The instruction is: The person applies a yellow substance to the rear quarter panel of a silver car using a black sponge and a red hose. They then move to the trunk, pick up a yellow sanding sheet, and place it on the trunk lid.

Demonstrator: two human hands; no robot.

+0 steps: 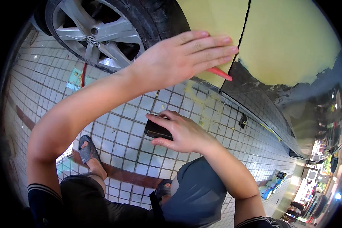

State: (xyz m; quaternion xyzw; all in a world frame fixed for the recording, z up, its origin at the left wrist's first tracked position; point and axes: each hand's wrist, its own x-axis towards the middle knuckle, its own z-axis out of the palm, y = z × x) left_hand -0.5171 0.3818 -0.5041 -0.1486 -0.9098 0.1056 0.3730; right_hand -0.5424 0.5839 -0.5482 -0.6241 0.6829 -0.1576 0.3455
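My left hand (pixel 184 57) reaches across to the car's yellow-coated body panel (pixel 212 19) beside the wheel. Its fingers are stretched out flat, close together, with the tips over the dark seam between two panels. A red tapered piece (pixel 220 73) sticks out from under this hand; the rest of it is hidden, and I cannot tell whether the thumb holds it. Lower down, away from the panel, my right hand (pixel 182 131) grips a dark rectangular block (pixel 158 127), like a sanding block, between thumb and fingers.
A tyre with a silver spoked wheel (pixel 98 36) stands at upper left. Dark, worn paint (pixel 254 81) borders the second yellow patch (pixel 288 45). On the tiled floor (pixel 121 129) lie a small black object (pixel 243 121) and a blue wheeled item (pixel 271 186) at right.
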